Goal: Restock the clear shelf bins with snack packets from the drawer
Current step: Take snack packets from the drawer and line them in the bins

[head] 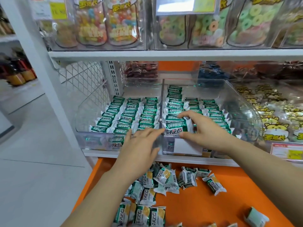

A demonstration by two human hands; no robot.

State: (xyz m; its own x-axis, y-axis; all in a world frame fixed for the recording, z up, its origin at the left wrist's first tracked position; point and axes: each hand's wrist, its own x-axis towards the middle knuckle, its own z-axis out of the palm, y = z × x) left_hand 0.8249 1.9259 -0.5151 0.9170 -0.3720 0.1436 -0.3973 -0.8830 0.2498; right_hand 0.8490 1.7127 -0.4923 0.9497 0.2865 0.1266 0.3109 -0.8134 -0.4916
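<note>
— Gripping what, that right hand (205,128)?
— One packet (176,127), fingers curled over it, at the front of the right bin (246,102). Left hand (139,145) is flat, fingers straight, holding nothing.
— Handling?
— Likely light, slick, crinkly film. Take the sealed ends, don't crush.
— Writing?
— White on green, seemingly 好吃点. Same on the loose ones in the drawer (229,210). Shelf tags are too blurred.

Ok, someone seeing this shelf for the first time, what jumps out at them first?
The bright orange drawer at the bottom, with loose snack packets scattered in it. Above it, clear bins hold neat rows of green-and-white packets; the right hand grips a front packet in the right bin, the left hand lies open by the divider. Top shelf: bags of pastel gummy rings.
</note>
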